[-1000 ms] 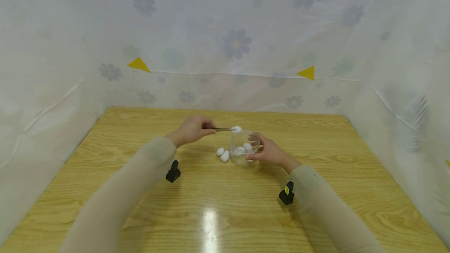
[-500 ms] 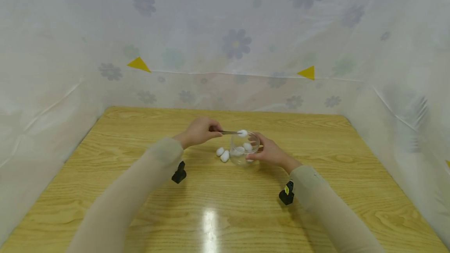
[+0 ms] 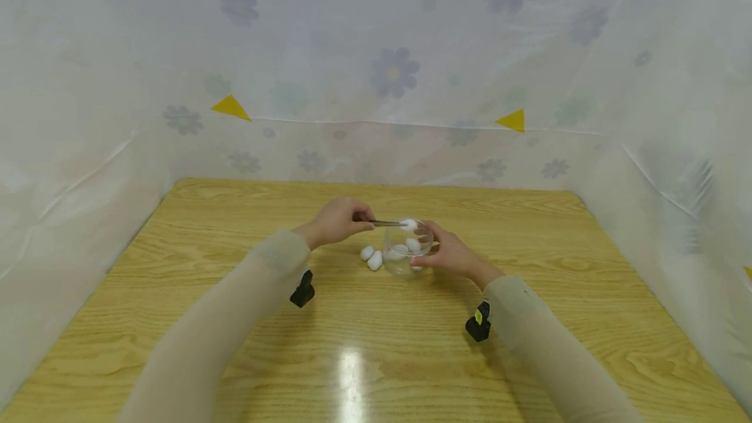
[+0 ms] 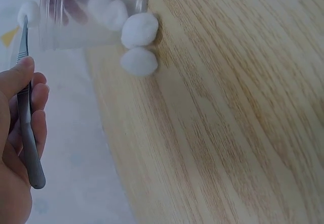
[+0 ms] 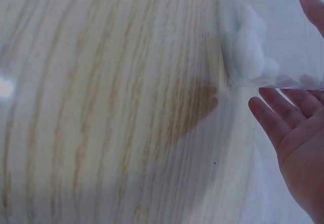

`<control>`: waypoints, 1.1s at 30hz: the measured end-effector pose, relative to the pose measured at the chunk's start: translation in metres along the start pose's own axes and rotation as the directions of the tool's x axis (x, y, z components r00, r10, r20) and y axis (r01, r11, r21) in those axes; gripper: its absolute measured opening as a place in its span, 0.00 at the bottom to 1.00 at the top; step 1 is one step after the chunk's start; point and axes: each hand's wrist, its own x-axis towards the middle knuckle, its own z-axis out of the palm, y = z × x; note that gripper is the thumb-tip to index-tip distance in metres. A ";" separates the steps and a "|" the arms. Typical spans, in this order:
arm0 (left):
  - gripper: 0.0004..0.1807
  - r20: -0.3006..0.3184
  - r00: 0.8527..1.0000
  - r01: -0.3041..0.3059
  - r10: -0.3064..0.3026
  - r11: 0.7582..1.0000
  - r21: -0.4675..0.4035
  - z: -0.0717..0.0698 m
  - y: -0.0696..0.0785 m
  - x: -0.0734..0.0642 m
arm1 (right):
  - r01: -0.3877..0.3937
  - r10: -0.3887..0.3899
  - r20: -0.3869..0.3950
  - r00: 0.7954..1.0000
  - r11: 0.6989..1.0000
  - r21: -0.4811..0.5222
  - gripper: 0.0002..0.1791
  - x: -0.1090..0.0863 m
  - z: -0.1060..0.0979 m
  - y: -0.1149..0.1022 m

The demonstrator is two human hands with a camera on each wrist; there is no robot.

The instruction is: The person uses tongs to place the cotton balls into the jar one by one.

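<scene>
Flowered curtain (image 3: 329, 70) behind counter (image 3: 405, 325). Our left hand (image 3: 342, 220) clamped on tweezers (image 4: 31, 155); two loose cotton balls (image 3: 375, 261) beside jar (image 3: 396, 269), short of far edge; pinched ball (image 4: 31, 10) just above jar's mouth; right hand (image 3: 451, 254) clamped round jar. Best we steady jar, release below rim.

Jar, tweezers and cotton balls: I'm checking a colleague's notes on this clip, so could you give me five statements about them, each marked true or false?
1. The left hand holds the tweezers. True.
2. The tweezers grip a ball at their tips. True.
3. The right hand holds tweezers too. False: it holds the jar.
4. Two balls lie on the table, outside the jar. True.
5. The jar is empty. False: several balls lie inside it.
</scene>
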 end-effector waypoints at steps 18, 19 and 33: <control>0.10 0.016 1.000 -0.019 0.019 1.000 -0.007 0.007 0.003 0.000 | -0.009 0.009 0.008 1.000 1.000 0.017 0.49 -0.001 0.000 0.000; 0.11 0.020 1.000 -0.014 0.014 1.000 -0.016 0.007 0.004 -0.001 | -0.005 0.005 0.007 1.000 1.000 0.014 0.49 -0.001 0.000 0.000; 0.12 -0.007 1.000 0.008 -0.009 0.996 -0.088 0.003 -0.005 -0.005 | 0.020 -0.020 0.004 1.000 1.000 -0.003 0.50 -0.001 -0.001 0.002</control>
